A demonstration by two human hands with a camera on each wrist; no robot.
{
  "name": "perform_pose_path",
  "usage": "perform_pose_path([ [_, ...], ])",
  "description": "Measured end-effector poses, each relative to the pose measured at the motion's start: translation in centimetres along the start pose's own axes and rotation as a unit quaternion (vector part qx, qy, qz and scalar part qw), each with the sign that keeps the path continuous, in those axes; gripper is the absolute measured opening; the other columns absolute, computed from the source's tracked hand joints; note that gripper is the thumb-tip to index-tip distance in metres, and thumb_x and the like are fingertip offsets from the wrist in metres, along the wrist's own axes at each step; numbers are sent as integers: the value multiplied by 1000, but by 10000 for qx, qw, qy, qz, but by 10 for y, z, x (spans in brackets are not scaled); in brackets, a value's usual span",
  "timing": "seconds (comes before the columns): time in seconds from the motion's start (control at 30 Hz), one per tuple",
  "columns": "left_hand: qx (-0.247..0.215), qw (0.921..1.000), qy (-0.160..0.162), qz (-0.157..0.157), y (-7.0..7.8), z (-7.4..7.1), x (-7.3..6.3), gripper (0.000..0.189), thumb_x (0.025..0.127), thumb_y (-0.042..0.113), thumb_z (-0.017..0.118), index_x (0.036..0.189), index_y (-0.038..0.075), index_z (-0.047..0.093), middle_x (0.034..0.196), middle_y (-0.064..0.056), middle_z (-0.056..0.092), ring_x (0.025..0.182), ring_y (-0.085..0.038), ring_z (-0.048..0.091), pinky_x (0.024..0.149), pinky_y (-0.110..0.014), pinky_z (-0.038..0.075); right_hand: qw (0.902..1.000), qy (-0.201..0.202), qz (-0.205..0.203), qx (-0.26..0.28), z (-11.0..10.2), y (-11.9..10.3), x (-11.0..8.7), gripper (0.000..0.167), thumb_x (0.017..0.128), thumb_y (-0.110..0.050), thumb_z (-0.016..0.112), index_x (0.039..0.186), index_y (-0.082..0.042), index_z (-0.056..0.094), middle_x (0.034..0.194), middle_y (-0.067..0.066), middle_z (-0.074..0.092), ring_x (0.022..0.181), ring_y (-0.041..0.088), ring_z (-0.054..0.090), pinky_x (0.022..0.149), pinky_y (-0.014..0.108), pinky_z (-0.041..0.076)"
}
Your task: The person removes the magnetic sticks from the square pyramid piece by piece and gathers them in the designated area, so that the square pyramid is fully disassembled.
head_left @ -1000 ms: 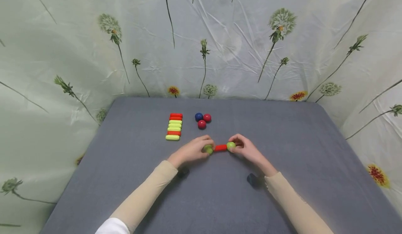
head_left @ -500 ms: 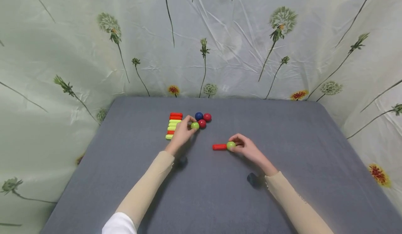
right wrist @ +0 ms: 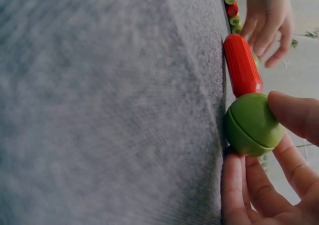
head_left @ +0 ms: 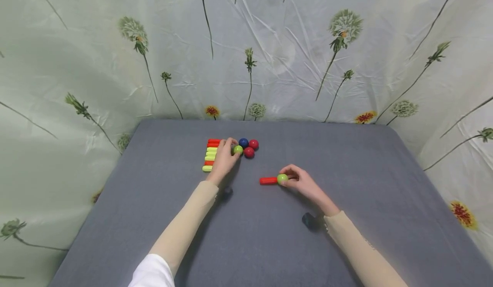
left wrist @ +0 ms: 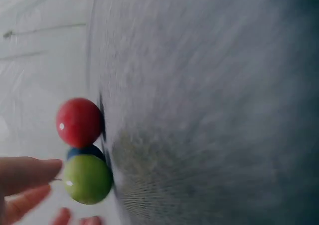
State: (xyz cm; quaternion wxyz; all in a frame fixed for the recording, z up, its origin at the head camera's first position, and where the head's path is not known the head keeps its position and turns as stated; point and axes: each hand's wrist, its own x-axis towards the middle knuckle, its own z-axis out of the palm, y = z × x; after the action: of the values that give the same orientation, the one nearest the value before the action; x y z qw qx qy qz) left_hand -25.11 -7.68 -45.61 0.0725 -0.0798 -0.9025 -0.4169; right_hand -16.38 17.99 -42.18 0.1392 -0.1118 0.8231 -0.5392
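In the head view my left hand [head_left: 225, 156] is at a green ball [head_left: 238, 150] beside the group of balls. The left wrist view shows that green ball [left wrist: 88, 179] on the cloth, thumb [left wrist: 32, 174] beside it with a slight gap and fingertips spread below. My right hand [head_left: 302, 184] pinches another green ball [head_left: 283, 179] between thumb and fingers. A ribbed red stick [head_left: 268, 180] lies end-on against this ball; the right wrist view shows the red stick [right wrist: 242, 65] meeting the green ball [right wrist: 253, 124].
Two red balls [head_left: 249, 152] and a dark blue ball [head_left: 243, 143] sit grouped toward the back. Left of them, a row of red and yellow-green sticks [head_left: 208, 168] is partly hidden by my left hand. A floral curtain [head_left: 289, 56] hangs behind the grey table [head_left: 366, 171].
My left hand has carried its green ball from the red stick's left end back and left to the ball group, then loosened its fingers. The right hand has stayed in place.
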Motion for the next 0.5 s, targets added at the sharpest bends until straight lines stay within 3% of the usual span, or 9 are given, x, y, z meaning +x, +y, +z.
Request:
perform_pose_path([
  [0.07,28,9992,-161,359,6,2,-7,25,86,0,66,109,4,57,110,-15,49,102,-31,49,88,-41,44,10000,10,9,32,0,2,1,26,89,-2,64,113,7,57,108,20,59,98,32,56,82,36,46],
  [0.13,22,9936,-683,905,13,6,-15,24,85,-1,67,106,4,59,108,-12,53,101,-29,52,88,-40,45,10000,35,16,11,-1,4,1,26,89,-2,64,113,7,57,108,20,59,99,32,56,82,36,46],
  [0.2,-6,9795,-1498,1348,22,13,-24,22,84,0,68,105,4,60,104,-10,59,98,-24,57,87,-37,47,10000,70,9,-8,0,4,1,27,89,-2,64,113,7,57,108,20,59,98,32,57,82,35,46],
  [0.27,7,9633,-2216,1513,30,22,-30,21,85,2,68,104,5,60,100,-6,63,94,-19,60,85,-32,49,10000,81,-8,-49,0,3,2,27,89,-2,64,113,8,57,108,20,59,98,32,57,82,34,46],
  [0.3,104,9582,-2412,1539,33,27,-32,20,85,3,68,104,6,60,99,-5,63,91,-17,60,83,-30,49,9999,88,-21,-71,0,3,2,27,89,-2,64,113,8,57,108,20,59,98,32,57,82,34,46],
  [0.37,361,9557,-2508,1500,38,34,-34,18,85,5,69,101,9,62,94,-2,64,86,-14,59,78,-27,50,9999,74,-24,-66,0,4,2,27,89,-2,64,113,8,57,108,21,59,97,32,57,82,34,46],
  [0.5,819,9562,-2329,1572,45,41,-34,16,83,5,72,95,11,64,86,-1,64,76,-12,58,70,-24,50,10000,55,-68,-3,0,7,4,26,90,-1,63,112,9,56,106,21,58,95,30,57,80,33,46],
])
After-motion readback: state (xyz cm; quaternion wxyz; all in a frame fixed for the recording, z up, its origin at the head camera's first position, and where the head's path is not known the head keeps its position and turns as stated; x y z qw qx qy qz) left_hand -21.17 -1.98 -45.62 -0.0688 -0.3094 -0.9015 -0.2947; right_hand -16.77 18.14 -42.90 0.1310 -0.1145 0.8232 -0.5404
